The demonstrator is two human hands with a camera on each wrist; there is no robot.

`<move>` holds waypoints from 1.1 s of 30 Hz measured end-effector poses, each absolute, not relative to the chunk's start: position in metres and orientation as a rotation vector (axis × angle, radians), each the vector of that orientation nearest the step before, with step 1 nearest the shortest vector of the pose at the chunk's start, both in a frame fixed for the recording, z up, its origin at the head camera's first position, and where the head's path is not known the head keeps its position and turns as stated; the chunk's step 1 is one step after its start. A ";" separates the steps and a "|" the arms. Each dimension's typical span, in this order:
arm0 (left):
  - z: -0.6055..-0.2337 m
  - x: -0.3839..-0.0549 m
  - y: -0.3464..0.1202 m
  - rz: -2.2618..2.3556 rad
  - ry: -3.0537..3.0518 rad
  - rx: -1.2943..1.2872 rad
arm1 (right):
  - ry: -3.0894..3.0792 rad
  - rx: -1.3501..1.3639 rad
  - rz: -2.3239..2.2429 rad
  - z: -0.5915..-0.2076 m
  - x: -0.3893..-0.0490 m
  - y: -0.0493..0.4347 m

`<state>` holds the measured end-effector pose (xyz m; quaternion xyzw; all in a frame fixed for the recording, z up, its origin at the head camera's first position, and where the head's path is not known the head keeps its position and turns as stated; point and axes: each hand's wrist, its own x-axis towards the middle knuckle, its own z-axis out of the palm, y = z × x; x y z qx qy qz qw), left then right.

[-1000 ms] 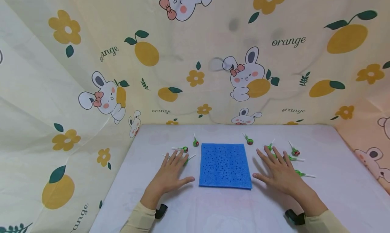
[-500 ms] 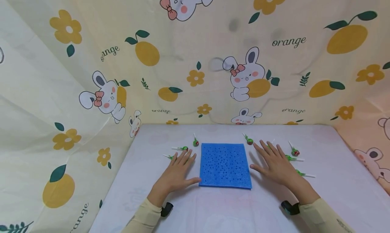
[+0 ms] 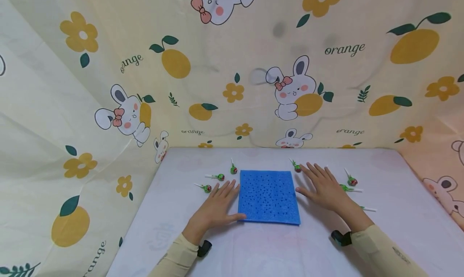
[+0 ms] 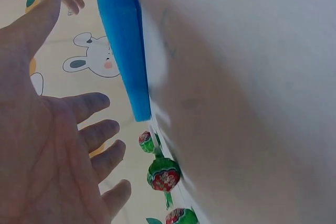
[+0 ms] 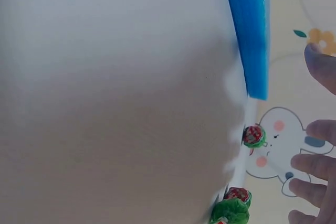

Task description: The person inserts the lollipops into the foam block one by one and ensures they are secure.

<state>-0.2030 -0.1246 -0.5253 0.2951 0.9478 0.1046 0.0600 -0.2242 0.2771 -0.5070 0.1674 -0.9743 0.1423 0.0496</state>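
Observation:
A blue foam square (image 3: 268,196) dotted with small holes lies flat on the white table between my hands. My left hand (image 3: 215,208) hovers at its left side, fingers spread, thumb over the near left corner in the head view. In the left wrist view the left palm (image 4: 47,156) holds nothing. My right hand (image 3: 324,190) hovers to the right of the foam, fingers spread and holding nothing. Green-and-red wrapped lollipops with white sticks lie on both sides: a left one (image 3: 206,188) beyond my left fingers, a right one (image 3: 297,168) near my right fingertips. My right hand partly hides others.
Farther right lie more lollipops, one (image 3: 351,180) beyond my right hand and one stick (image 3: 369,209) showing beside the wrist. Two more, including an upright-looking one (image 3: 233,169), are left of the foam's far corner. A patterned cloth (image 3: 232,67) stands behind the table.
Both hands have moved inward toward the foam, the right one also farther from me. A left lollipop has come into fuller view; some right ones are now more covered. The foam has stayed put.

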 end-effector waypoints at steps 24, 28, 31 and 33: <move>-0.528 -0.201 -0.109 0.279 2.833 0.919 | -2.992 0.454 0.495 -0.514 -0.263 0.273; -0.527 -0.201 -0.109 0.277 2.824 0.896 | -3.010 0.426 0.504 -0.515 -0.270 0.273; -0.527 -0.202 -0.108 0.272 2.820 0.889 | -3.035 0.392 0.496 -0.515 -0.276 0.272; -0.527 -0.202 -0.108 0.258 2.817 0.886 | -3.046 0.376 0.492 -0.515 -0.279 0.270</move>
